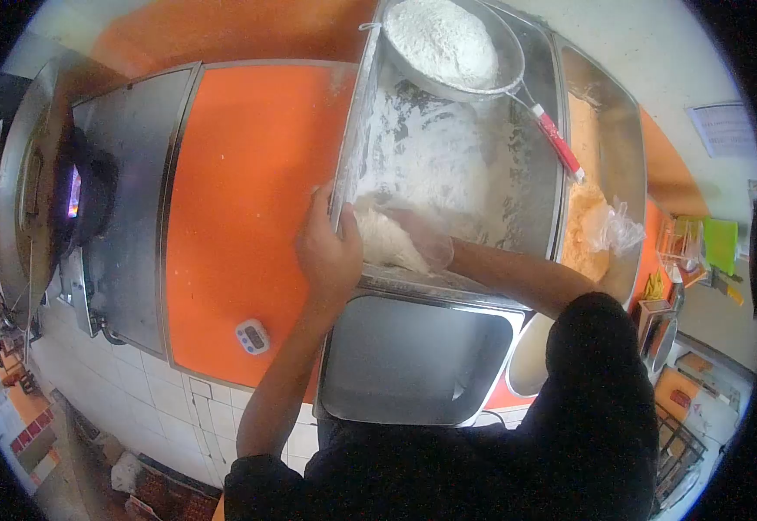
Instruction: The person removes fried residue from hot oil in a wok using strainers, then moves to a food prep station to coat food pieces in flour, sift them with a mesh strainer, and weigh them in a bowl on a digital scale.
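Observation:
A deep metal tray (pixel 474 204) dusted with white flour stands before me. My left hand (pixel 330 247) grips its left wall near the front corner, thumb inside and fingers outside. Down in that same corner, my right hand (pixel 426 240) is at a white heap of flour (pixel 384 243). White powder covers this hand, and its fingers are blurred against the heap, so their closure is unclear. At the tray's far end rests a round sieve (pixel 510 65) holding a mound of white flour (pixel 444 42). Its red handle (pixel 556 143) points right, over the tray's edge.
Right of the tray is a long metal container with orange-coloured powder (pixel 582 213) and a crumpled clear plastic bag (pixel 614 227). An empty-looking steel basin (pixel 413 360) sits in front. A white timer (pixel 251 337) lies on the orange counter (pixel 239 217). A large pan (pixel 26 182) stands far left.

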Motion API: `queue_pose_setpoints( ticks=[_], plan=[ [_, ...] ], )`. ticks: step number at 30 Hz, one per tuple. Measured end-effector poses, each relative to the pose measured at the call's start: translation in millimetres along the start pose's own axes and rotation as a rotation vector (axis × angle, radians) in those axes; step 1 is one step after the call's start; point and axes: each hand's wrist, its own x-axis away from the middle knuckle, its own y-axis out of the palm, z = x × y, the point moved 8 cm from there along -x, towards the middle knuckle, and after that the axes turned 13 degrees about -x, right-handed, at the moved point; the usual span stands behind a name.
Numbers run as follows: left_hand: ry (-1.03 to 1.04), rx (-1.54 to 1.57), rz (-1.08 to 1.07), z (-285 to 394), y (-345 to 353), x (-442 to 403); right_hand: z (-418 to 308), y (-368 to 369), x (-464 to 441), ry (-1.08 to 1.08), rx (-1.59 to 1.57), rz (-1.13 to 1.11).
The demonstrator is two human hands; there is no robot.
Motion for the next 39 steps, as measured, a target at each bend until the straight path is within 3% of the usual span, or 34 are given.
queue_pose_setpoints(
  ticks=[2,4,6,7,9,11,13,15,17,19,21,22,24,25,28,30,32,35,37,39],
  plan=[
    [0.013,-0.018,0.006,-1,1,1,-14,41,27,0.105,-0.134,0.151],
    [-0.01,-0.02,-0.009,-3,2,1,-47,55,35,-0.147,0.218,-0.05],
    [-0.063,-0.002,-0.045,-1,2,1,-73,63,42,-0.189,-0.098,-0.302],
    [-0.033,-0.008,-0.023,0,1,1,-107,74,53,-0.498,0.392,-0.279],
    [0.028,-0.023,0.024,0,1,1,-164,109,78,-0.867,1.221,-0.162],
    [-0.001,-0.006,-0.008,0,2,2,-218,120,95,-1.272,1.722,0.02],
    [-0.017,-0.027,-0.016,-1,2,3,-281,97,84,-1.3,1.164,0.242],
    [-0.025,-0.083,0.005,-3,2,3,-318,79,55,-0.962,0.785,0.245],
    [-0.003,-0.081,0.0,3,-1,1,-347,78,66,-1.018,1.381,0.111],
    [0.013,-0.078,0.014,4,-3,2,-352,85,81,-0.714,2.021,0.827],
    [0.024,-0.079,0.046,-1,-2,3,-368,-19,70,-0.798,1.585,0.44],
    [0.025,-0.008,0.069,0,-6,4,-358,-35,74,-0.663,1.212,0.432],
    [0.022,0.13,0.122,3,-18,9,-329,-71,69,-0.511,0.77,0.279],
    [0.051,0.119,0.19,6,-33,16,-326,-82,59,-0.504,0.692,0.148],
    [0.094,0.104,0.318,11,-88,79,-262,24,106,-0.592,1.067,0.439],
    [0.023,0.165,0.33,-10,-128,153,-237,14,95,-0.633,0.724,0.171],
    [-0.176,0.026,0.351,-42,-166,228,-213,17,97,-0.644,0.518,0.068],
    [-0.445,-0.115,0.475,-106,-195,349,-162,59,142,-0.614,0.426,0.188],
    [-0.618,-0.211,0.483,-168,-192,445,-161,96,154,-0.584,0.379,0.225],
    [-0.718,-0.452,0.413,-217,-174,542,-148,73,159,-0.626,0.393,0.283]
  ],
)
